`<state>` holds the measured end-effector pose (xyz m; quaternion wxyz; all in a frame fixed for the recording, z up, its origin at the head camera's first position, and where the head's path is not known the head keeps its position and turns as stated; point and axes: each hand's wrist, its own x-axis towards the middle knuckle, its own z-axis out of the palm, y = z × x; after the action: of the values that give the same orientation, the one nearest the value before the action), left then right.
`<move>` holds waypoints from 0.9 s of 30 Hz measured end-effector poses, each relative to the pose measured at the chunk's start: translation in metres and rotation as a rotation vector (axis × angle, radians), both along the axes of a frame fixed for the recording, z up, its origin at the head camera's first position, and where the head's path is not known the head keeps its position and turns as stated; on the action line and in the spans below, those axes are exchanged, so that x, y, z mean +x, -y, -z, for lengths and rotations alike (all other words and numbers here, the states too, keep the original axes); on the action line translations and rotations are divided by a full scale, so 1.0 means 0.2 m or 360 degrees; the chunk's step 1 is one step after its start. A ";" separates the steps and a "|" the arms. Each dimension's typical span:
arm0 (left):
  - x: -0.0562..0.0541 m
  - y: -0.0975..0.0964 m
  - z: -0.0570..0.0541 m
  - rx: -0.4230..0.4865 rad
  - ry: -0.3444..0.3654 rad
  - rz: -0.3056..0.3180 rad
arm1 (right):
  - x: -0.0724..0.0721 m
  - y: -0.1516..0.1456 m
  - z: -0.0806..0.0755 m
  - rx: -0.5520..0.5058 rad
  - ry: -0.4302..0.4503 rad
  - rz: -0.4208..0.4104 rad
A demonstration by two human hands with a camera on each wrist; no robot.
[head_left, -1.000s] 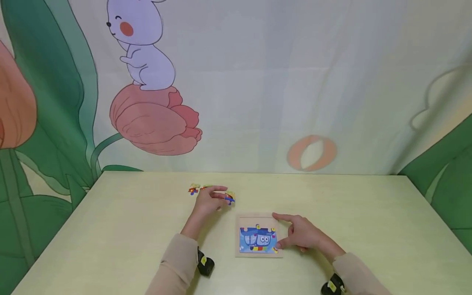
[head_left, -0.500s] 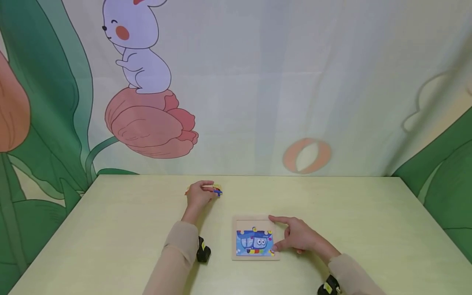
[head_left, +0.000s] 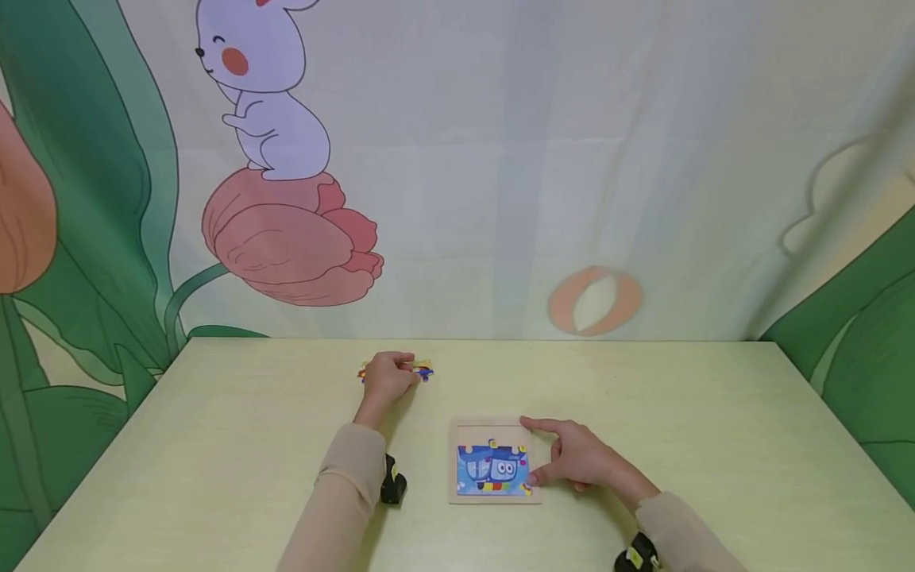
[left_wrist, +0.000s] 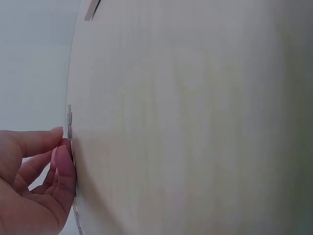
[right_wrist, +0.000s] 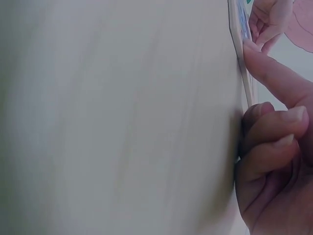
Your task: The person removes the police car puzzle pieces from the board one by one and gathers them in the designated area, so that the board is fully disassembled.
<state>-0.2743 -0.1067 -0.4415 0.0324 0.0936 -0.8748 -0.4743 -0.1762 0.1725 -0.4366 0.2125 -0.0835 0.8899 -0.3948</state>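
Note:
At the back of the table, left of centre, my left hand (head_left: 388, 376) is bent down over a row of small colourful puzzle pieces (head_left: 425, 372). Its fingertips are right at the pieces and cover the middle of the row; I cannot tell whether they grip one. The left wrist view catches the pieces (left_wrist: 69, 120) edge-on beside the curled fingers. My right hand (head_left: 582, 454) touches the right side of a wooden-framed jigsaw puzzle (head_left: 495, 500), index finger straight at the far corner, thumb at the lower right. Blue picture pieces fill the frame's lower part; its upper strip is bare wood.
A pale wooden table (head_left: 686, 389) carries everything. Behind it hangs a curtain (head_left: 457, 175) printed with a rabbit, flowers and leaves. Black wrist cameras (head_left: 392, 481) sit below both sleeves.
My left hand has carried a puzzle piece left and away, alongside the others; that piece looked tilted and lies flatter now. The right hand stays at the frame. The head view shifted slightly.

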 end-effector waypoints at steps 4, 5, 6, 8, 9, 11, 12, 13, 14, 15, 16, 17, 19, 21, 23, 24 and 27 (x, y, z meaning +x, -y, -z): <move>0.02 0.01 -0.01 -0.0021 0.0013 0.0024 | 0.00 0.01 0.00 0.0007 -0.0001 0.0006; 0.02 0.01 -0.01 -0.0009 0.0020 0.0033 | 0.00 0.01 0.00 0.0006 0.0000 0.0006; 0.03 0.02 -0.02 0.0002 0.0022 0.0040 | 0.00 0.01 0.00 0.0002 0.0000 0.0004; 0.04 0.03 -0.02 0.0060 0.0044 0.0059 | 0.01 0.01 0.00 -0.0003 -0.0005 0.0001; 0.05 0.03 -0.03 0.0096 0.0057 0.0072 | 0.01 0.01 0.00 -0.0007 -0.0007 -0.0001; 0.08 0.03 -0.04 0.0173 0.0087 0.0103 | 0.01 0.01 -0.01 -0.0010 -0.0011 -0.0004; 0.11 0.03 -0.05 0.0201 0.0098 0.0126 | 0.01 0.01 -0.01 -0.0010 -0.0014 -0.0005; 0.13 0.03 -0.05 0.0227 0.0111 0.0152 | 0.01 0.01 -0.01 -0.0007 -0.0014 -0.0004; 0.15 0.03 -0.06 0.0245 0.0132 0.0177 | 0.01 0.01 -0.01 -0.0003 -0.0010 0.0000; 0.18 0.03 -0.07 0.0254 0.0149 0.0207 | 0.01 0.02 -0.01 0.0000 -0.0008 0.0002; 0.20 0.03 -0.07 0.0256 0.0161 0.0236 | 0.01 0.02 -0.01 0.0003 -0.0004 0.0006; 0.23 0.02 -0.07 0.0260 0.0170 0.0270 | 0.01 0.02 -0.01 0.0008 -0.0002 0.0007; 0.28 0.00 -0.07 0.0261 0.0197 0.0345 | 0.01 0.01 0.00 0.0014 -0.0002 0.0008; 0.33 -0.01 -0.07 0.0263 0.0222 0.0430 | 0.01 0.01 0.00 0.0017 0.0000 0.0008; 0.37 -0.03 -0.08 0.0267 0.0243 0.0522 | 0.00 0.01 0.00 0.0026 -0.0001 0.0003; 0.39 -0.04 -0.08 0.0264 0.0259 0.0565 | 0.00 0.01 0.00 0.0027 -0.0001 0.0002; 0.44 -0.07 -0.07 0.0256 0.0300 0.0675 | 0.00 0.01 0.00 0.0028 0.0012 0.0015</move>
<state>-0.1859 -0.0935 -0.4266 -0.1572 -0.0461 -0.8334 -0.5279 -0.1755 0.1706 -0.4361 0.2147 -0.0760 0.8929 -0.3884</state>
